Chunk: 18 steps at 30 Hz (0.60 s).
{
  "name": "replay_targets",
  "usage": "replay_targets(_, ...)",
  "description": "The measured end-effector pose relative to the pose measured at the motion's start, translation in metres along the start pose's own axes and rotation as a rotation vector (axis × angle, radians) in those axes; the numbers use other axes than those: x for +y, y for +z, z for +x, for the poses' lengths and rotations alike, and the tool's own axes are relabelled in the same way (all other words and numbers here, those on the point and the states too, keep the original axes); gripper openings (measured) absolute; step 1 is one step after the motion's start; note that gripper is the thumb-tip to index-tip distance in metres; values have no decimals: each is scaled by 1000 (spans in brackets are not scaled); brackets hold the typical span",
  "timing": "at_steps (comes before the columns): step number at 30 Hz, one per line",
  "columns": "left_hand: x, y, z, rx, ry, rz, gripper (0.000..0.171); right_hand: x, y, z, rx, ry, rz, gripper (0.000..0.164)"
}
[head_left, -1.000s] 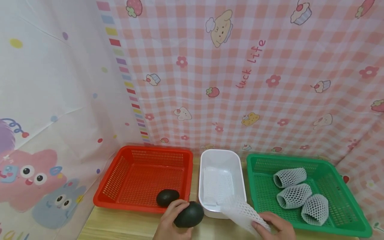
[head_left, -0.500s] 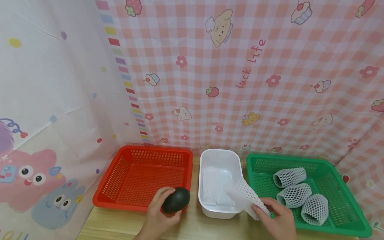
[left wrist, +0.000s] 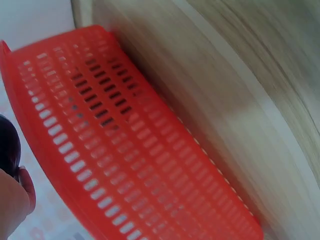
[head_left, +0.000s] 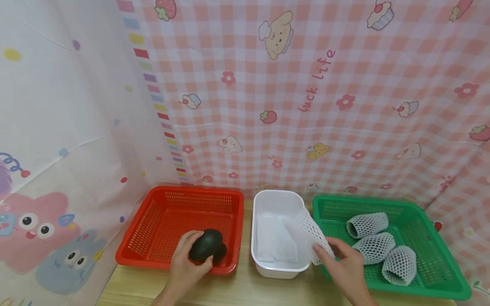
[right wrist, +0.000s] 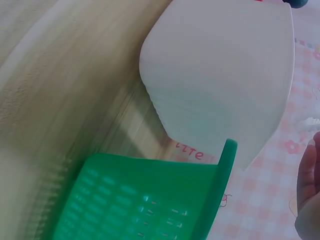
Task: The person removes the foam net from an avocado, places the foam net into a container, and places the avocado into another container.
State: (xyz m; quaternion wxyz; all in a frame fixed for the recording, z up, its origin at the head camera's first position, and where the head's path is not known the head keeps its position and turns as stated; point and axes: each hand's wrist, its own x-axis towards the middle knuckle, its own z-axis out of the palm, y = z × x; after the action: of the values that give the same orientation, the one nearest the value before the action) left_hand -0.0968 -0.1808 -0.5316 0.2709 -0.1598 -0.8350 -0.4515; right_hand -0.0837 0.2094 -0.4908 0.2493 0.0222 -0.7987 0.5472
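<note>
In the head view my left hand (head_left: pixel 187 259) grips a dark green avocado (head_left: pixel 206 244) over the front right part of the red basket (head_left: pixel 183 221). A second avocado (head_left: pixel 220 254) shows partly behind it, low in that basket. My right hand (head_left: pixel 346 263) pinches the lower end of a white foam net sleeve (head_left: pixel 311 231), which slants up and left over the right rim of the white bin (head_left: pixel 281 272). In the left wrist view only the thumb side of the left hand (left wrist: pixel 15 205) and a dark bit of the avocado (left wrist: pixel 9 142) appear.
To the right, a green basket (head_left: pixel 445 250) holds three more foam net sleeves (head_left: pixel 367 224). The white bin stands between the two baskets on a wooden table (head_left: pixel 249 293). A pink checked cloth (head_left: pixel 268 85) hangs behind, and a white printed cloth (head_left: pixel 76 106) at the left.
My left hand has carried the avocado leftward, from beside the white bin to over the red basket. The right hand has risen slightly, and the foam net sleeve now points more upward.
</note>
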Motion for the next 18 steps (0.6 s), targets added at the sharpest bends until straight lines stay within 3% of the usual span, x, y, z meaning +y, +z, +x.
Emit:
replay_targets(8,-18,-14,10,54,-87,19,74,-1,15,10,1,29,17,22)
replay_targets(18,-39,-23,18,90,-126,76,72,-1,30,17,10,49,-10,23)
